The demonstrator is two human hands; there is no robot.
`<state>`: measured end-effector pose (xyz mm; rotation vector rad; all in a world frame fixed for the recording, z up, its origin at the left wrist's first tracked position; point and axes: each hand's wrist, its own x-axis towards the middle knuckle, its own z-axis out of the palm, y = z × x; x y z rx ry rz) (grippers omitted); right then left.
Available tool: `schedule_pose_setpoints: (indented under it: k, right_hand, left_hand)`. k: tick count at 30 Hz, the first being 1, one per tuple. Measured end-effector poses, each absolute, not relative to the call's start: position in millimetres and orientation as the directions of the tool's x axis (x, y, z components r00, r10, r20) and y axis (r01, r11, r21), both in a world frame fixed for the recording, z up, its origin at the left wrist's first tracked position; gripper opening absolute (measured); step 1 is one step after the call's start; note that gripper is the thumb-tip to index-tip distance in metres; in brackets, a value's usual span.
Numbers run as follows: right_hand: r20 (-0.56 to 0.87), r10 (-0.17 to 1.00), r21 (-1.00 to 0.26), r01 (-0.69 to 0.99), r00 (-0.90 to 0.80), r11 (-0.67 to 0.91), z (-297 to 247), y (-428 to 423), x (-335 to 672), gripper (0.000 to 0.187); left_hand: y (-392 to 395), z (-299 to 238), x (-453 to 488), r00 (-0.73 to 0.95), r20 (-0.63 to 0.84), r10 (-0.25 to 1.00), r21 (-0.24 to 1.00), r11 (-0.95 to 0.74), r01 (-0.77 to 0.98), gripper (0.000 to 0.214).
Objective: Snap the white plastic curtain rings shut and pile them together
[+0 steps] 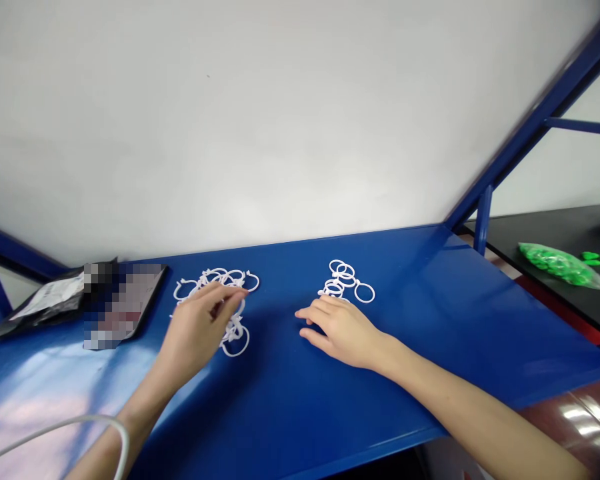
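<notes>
A larger heap of thin white plastic rings (236, 343), some with small clasp-like ends, lies left of centre on the blue table (300, 407). My left hand (197, 327) is over this heap, thumb and fingers pinched together; whether a ring is between the fingertips I cannot tell. To the right is a smaller group of white rings (365, 292), several overlapping and one lying at the side. Just in front of that group rests my right hand (343, 330), palm down, with thumb and fingers apart. It partly covers the nearest rings.
A black plastic package (45, 300) and a dark flat tablet-like object (140, 300) lie at the left. A white cable (80, 420) crosses my left forearm. Blue frame bars (520, 123) rise at the right, beyond which a bag of green pieces (560, 265) lies on a black surface.
</notes>
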<state>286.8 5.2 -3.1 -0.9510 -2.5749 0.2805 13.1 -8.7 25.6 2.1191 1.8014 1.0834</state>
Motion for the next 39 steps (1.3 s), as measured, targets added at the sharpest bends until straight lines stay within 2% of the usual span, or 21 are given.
schedule_pose_setpoints:
  k: [2,6,11,15,19,21,26,28,31,33,39]
  right_hand:
    - [0.275,0.663,-0.312,0.587,-0.697,0.747,-3.4,5.5,287.2,0.028]
    - [0.277,0.663,-0.311,0.588,-0.695,0.747,-3.1,5.1,287.6,0.030]
    - [0.279,0.656,-0.317,0.578,-0.701,0.752,-1.7,4.5,287.4,0.030]
    - [0.284,0.674,-0.351,0.580,-0.682,0.735,-2.2,5.1,287.8,0.033]
    - [0.283,0.688,-0.410,0.563,-0.669,0.717,-3.2,4.9,288.4,0.039]
    - [0.281,0.694,-0.440,0.553,-0.663,0.707,-3.0,4.3,288.4,0.043]
    - [0.329,0.672,-0.487,0.491,-0.663,0.723,-1.4,2.6,288.2,0.045]
    - [0.340,0.665,-0.494,0.476,-0.665,0.728,-1.0,2.0,288.4,0.046]
    - [0.329,0.664,-0.495,0.477,-0.672,0.727,-1.0,1.4,289.4,0.049]
    - [0.326,0.657,-0.486,0.476,-0.679,0.733,-1.4,1.2,290.1,0.050]
    - [0.341,0.632,-0.436,0.478,-0.696,0.762,-0.9,1.2,290.2,0.049]
  left_hand:
    - [-6.8,24.1,11.3,0.061,0.405,0.912,0.509,-0.281,0.814,0.033]
    - [-9.0,28.3,9.0,-0.093,0.540,0.837,0.508,-0.236,0.829,0.031]
    - [-11.0,30.1,10.9,0.001,0.519,0.855,0.471,-0.287,0.834,0.029]
    - [-8.2,23.5,11.3,-0.044,0.536,0.843,0.484,-0.264,0.834,0.030]
    - [-5.6,12.4,13.1,0.142,0.381,0.914,0.487,-0.329,0.809,0.031]
    - [-6.2,11.0,14.8,0.177,0.375,0.910,0.483,-0.355,0.801,0.029]
    - [-7.5,19.4,11.0,-0.068,0.569,0.820,0.511,-0.287,0.810,0.028]
    - [-5.6,17.8,7.7,-0.031,0.513,0.858,0.520,-0.282,0.806,0.028]
    - [-2.3,8.0,6.9,0.219,0.282,0.934,0.511,-0.340,0.790,0.029]
    - [-1.8,2.9,9.3,0.284,0.208,0.936,0.505,-0.351,0.788,0.030]
    - [-5.2,8.8,13.7,0.136,0.361,0.923,0.469,-0.306,0.828,0.031]
